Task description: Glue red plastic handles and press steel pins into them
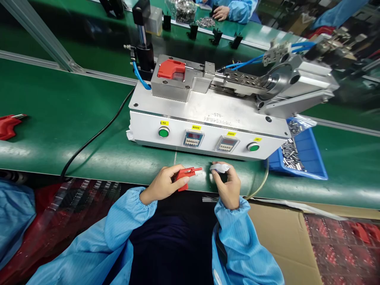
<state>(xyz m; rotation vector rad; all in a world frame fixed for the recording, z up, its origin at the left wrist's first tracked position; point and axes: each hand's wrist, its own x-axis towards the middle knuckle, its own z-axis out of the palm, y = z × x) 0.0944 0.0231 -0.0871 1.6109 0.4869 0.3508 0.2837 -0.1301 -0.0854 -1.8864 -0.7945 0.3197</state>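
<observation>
My left hand [163, 184] grips a red pistol-shaped plastic part [184, 174] whose thin red tip points right. Across a small gap, my right hand [229, 184] holds a crumpled white cloth or tissue [219, 168] between thumb and fingers. Both hands are at the bench's front edge, below a white press machine [204, 114] with two green buttons and two small counters. Another red part [171, 69] lies in the machine's metal fixture [170, 92], with a thin metal rod reaching it from the right.
A blue bin [311, 154] of small metal pins stands right of the machine. One more red part [10, 126] lies at the far left. A black cable [97, 136] crosses the green bench. Trays of red parts [341, 245] sit lower right. Across the bench, a co-worker's hand [221, 13] shows.
</observation>
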